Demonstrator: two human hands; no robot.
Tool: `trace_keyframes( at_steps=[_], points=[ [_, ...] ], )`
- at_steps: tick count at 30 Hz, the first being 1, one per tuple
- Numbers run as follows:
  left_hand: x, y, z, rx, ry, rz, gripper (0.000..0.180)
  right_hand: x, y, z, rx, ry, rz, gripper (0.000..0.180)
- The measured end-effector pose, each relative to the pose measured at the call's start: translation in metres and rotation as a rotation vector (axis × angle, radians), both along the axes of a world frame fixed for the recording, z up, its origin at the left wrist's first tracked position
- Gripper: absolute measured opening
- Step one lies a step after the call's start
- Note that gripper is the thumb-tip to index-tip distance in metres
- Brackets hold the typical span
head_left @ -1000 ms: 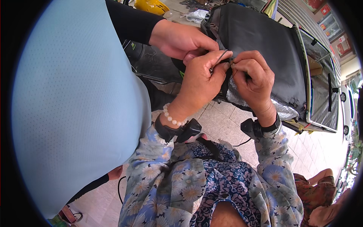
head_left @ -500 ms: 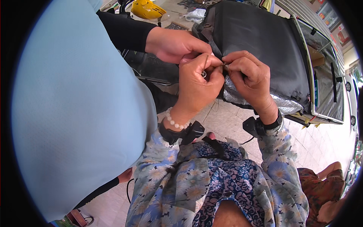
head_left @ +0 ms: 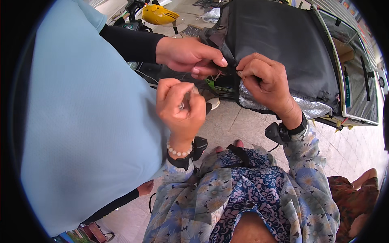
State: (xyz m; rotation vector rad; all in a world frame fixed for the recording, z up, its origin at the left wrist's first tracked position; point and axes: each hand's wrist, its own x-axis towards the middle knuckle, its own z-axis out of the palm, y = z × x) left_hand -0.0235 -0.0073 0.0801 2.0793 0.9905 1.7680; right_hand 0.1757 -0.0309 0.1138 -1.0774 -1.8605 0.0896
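My left hand (head_left: pixel 180 106) is closed in a pinch, in front of the light-blue shirt and apart from the cover. Whatever its fingertips hold is too fine to make out; a ring (head_left: pixel 181 105) shows on one finger. My right hand (head_left: pixel 264 79) pinches at the near-left edge of a padded black cover (head_left: pixel 283 44) with silver lining (head_left: pixel 253 100). Its fingertips hide the exact spot. Between my hands, another person's hand (head_left: pixel 188 56), in a black sleeve, reaches from the left to the cover's corner, thumb stretched out.
The other person's light-blue shirt (head_left: pixel 93 121) fills the left side. Behind stand a yellow helmet (head_left: pixel 159 13) and a vehicle's handlebar (head_left: pixel 133 16). A white-framed clear panel (head_left: pixel 356 69) edges the cover's right side. Someone in a patterned top (head_left: pixel 350 202) is at the lower right.
My left hand has drawn away from the cover's edge, left and toward me. Earlier it met my right hand, with a thin stick-like thing at its fingers. The right hand has barely moved.
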Motion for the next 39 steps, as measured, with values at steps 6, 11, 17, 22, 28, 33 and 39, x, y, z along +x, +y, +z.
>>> trace_keyframes(
  at_steps=[6, 11, 17, 22, 28, 33, 39],
  points=[
    [-0.023, -0.031, -0.008, -0.721, -0.179, -0.919, 0.004, -0.003, -0.002, 0.004, -0.017, -0.014, 0.022, 0.017],
    [-0.041, -0.043, -0.032, -0.916, -0.743, -1.157, 0.009, -0.010, -0.006, 0.006, -0.032, -0.034, 0.062, 0.016],
    [-0.082, -0.064, -0.057, -0.924, -0.285, -1.050, 0.005, -0.015, -0.008, 0.006, -0.008, 0.011, 0.110, 0.017],
    [-0.095, -0.085, -0.075, -1.343, -0.280, -0.633, 0.003, -0.019, -0.010, 0.003, 0.032, -0.106, 0.110, 0.017],
    [-0.103, -0.090, -0.094, -1.088, 0.163, -0.409, 0.026, -0.022, -0.009, 0.005, 0.025, 0.000, 0.105, 0.017],
    [-0.094, -0.104, -0.076, -0.829, 0.367, -0.273, 0.056, -0.025, -0.010, 0.005, 0.059, -0.074, 0.105, 0.017],
    [-0.029, -0.061, -0.020, -0.532, -0.105, -0.381, 0.038, -0.022, -0.008, 0.003, 0.053, -0.084, 0.071, 0.017]
  ],
)
